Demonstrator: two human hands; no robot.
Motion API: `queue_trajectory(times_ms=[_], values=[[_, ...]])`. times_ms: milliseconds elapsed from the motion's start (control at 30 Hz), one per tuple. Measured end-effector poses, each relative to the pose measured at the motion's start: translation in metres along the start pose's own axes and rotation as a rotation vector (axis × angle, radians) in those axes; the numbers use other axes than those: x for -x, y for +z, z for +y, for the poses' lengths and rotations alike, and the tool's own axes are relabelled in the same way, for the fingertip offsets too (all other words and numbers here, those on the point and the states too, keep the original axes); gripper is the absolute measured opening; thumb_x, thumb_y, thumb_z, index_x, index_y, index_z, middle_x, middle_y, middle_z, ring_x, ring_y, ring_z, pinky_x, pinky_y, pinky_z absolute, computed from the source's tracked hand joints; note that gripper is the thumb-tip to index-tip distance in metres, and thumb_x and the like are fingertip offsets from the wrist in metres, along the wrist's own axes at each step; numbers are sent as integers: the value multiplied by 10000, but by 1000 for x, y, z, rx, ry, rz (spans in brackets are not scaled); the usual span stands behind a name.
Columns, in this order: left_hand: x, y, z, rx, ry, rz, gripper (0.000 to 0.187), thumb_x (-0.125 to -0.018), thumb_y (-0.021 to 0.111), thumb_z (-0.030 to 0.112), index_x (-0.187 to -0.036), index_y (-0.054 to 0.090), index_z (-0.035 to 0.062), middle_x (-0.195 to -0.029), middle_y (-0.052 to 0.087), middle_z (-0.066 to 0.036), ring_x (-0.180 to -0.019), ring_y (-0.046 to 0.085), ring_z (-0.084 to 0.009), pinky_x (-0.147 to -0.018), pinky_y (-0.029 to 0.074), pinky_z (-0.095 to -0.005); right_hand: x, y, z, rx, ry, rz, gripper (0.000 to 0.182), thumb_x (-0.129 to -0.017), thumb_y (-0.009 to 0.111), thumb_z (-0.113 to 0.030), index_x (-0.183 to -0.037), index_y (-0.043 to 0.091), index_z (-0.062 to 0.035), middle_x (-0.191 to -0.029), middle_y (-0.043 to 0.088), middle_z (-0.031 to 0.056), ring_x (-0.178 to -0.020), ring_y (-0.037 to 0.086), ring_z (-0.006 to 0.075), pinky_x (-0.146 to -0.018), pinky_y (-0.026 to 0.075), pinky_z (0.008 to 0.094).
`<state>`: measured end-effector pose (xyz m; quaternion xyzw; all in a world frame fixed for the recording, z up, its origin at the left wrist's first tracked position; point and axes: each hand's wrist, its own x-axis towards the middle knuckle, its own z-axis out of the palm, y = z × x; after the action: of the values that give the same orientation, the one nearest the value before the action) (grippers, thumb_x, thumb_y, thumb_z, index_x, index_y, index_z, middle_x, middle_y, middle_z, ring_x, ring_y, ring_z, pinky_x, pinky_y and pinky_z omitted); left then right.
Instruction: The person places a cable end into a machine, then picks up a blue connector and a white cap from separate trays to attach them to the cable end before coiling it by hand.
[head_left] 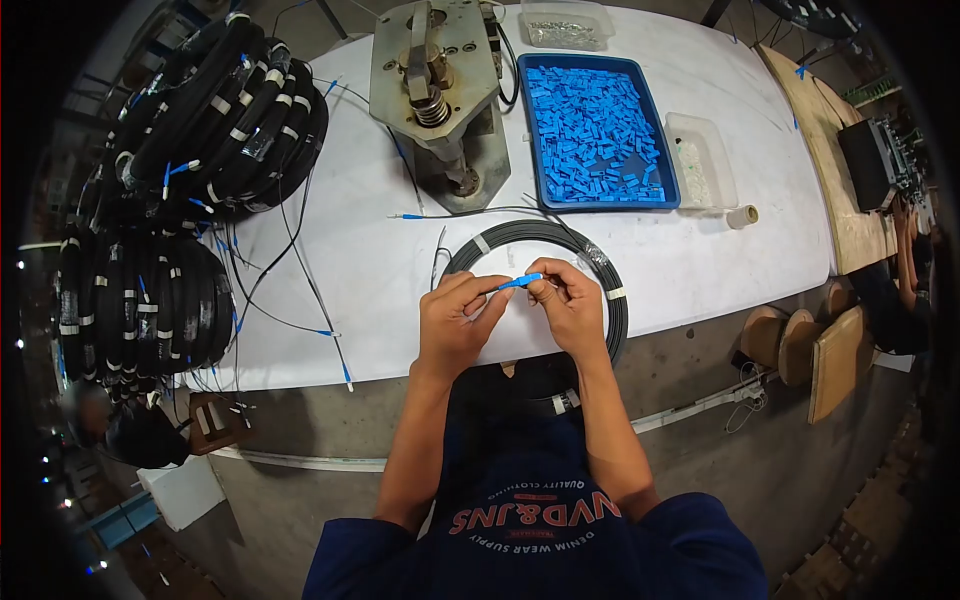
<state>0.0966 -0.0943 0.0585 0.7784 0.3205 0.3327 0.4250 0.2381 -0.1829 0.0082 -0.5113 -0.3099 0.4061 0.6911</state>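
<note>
Between my two hands is a small blue fibre optic connector (521, 281), held above the white table near its front edge. My left hand (459, 318) pinches its narrow rear end with thumb and fingers. The wider front end sits in the closed fingers of my right hand (570, 308). Below both hands lies a coil of black cable (530, 230), bound with white tape in places. A loose cable end with a blue tip (409, 216) rests just behind the coil. My fingers hide part of the connector.
A metal press (440, 110) stands at the back. Beside it, a blue tray (672, 190) holds many blue connector pieces, with clear plastic boxes (715, 165) nearby. Taped black cable coils (165, 120) are piled at left. Another person's arm (905, 245) shows far right.
</note>
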Motion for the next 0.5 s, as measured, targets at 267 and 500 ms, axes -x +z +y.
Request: queue_trajectory(times_ms=[267, 500], values=[[-3, 4, -3, -3, 51, -14, 118, -812, 768, 45, -928, 745, 47, -583, 519, -31, -543, 463, -158, -570, 363, -301, -1, 0, 1, 14, 1, 7, 187, -933, 692, -81, -1067, 660, 45, -828, 618, 12, -714, 544, 59, -645, 448, 198], [-9, 5, -11, 0, -26, -86, 149, -820, 766, 52, -964, 744, 23, -661, 541, -16, -591, 474, -106, -572, 380, -256, 1, -1, 13, -150, 53, 91, 141, -933, 688, -97, -1011, 667, 19, -903, 647, 41, -767, 575, 89, -686, 465, 225]])
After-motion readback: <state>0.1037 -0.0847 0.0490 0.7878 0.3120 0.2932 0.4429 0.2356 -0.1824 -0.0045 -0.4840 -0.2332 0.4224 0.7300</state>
